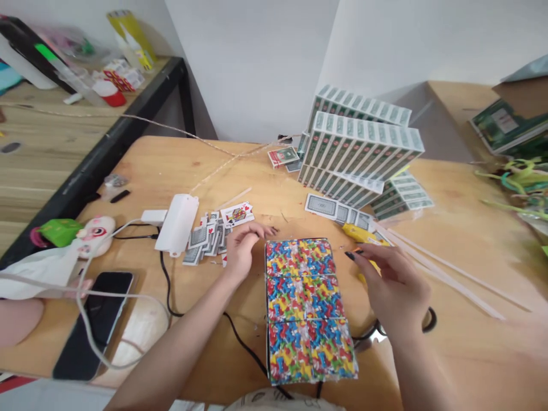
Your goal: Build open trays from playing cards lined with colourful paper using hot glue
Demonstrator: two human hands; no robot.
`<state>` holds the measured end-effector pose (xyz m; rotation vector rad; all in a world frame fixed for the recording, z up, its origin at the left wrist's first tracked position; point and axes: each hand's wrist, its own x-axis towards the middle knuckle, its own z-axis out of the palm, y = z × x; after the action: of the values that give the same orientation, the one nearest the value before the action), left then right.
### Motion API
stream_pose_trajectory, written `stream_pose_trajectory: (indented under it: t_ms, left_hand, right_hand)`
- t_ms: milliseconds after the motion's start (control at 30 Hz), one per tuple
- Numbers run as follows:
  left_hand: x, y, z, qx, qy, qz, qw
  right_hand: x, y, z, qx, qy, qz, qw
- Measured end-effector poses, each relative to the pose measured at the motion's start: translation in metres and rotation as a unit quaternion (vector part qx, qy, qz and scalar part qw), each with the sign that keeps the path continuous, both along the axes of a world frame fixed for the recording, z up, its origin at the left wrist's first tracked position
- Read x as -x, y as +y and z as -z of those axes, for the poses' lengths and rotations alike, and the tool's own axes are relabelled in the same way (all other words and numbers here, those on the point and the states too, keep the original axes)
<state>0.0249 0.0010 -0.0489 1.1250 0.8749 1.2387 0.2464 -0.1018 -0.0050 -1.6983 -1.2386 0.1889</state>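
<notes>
A flat panel [303, 308] covered in colourful balloon-dog pattern lies in front of me, marked off into several rectangles. My left hand [242, 251] hovers by its upper left corner, fingers loosely stretched out and holding nothing that I can see. To the panel's right, my right hand [396, 285] has thumb and fingertips pinched together; a small orange speck shows there, too small to name. Behind that hand lies a yellow tube-like item [359, 235], partly hidden. Black-handled scissors [429, 319] are mostly covered by the right wrist.
Stacked card boxes [359, 142] stand at the back right. Loose playing cards [209, 237] are piled left of my left hand, near a white power strip [177, 225]. A phone [96, 325] and cables lie at the left. Pale strips [445, 274] stretch across the right side.
</notes>
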Motion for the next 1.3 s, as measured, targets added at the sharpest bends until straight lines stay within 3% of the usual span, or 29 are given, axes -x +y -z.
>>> stream_pose_trajectory:
  t_ms: [133, 233, 400, 567, 700, 833, 933, 1100, 1300]
  left_hand:
    - [0.006, 0.006, -0.015, -0.010, 0.073, -0.070, 0.995]
    - [0.008, 0.007, -0.025, 0.018, 0.121, -0.100, 0.987]
    - [0.008, -0.003, -0.032, 0.074, 0.163, -0.098, 0.979]
    - [0.007, -0.013, -0.034, 0.083, 0.145, -0.111, 0.980]
    - [0.007, -0.015, -0.039, 0.056, 0.143, -0.124, 0.980]
    - [0.004, -0.018, -0.051, 0.007, 0.187, -0.100, 0.977]
    - [0.001, -0.020, -0.060, -0.022, 0.227, -0.078, 0.971]
    - [-0.005, -0.018, -0.069, -0.033, 0.255, -0.047, 0.965]
    - [-0.008, -0.013, -0.083, -0.095, 0.282, 0.013, 0.955]
  right_hand:
    - [0.001, -0.007, 0.008, 0.034, 0.043, 0.045, 0.997]
    - [0.006, -0.009, 0.012, 0.047, 0.071, 0.040, 0.996]
    - [0.013, -0.012, 0.021, 0.092, 0.086, 0.037, 0.991]
    - [0.014, -0.011, 0.027, 0.111, 0.102, 0.032, 0.988]
    - [0.018, 0.004, 0.009, 0.067, 0.081, -0.027, 0.994]
    - [0.037, 0.031, -0.024, 0.041, 0.049, -0.206, 0.976]
    - [0.056, 0.049, -0.038, 0.051, 0.100, -0.277, 0.954]
    - [0.072, 0.066, -0.040, 0.077, 0.257, -0.256, 0.929]
    - [0.075, 0.073, -0.050, 0.055, 0.308, -0.236, 0.920]
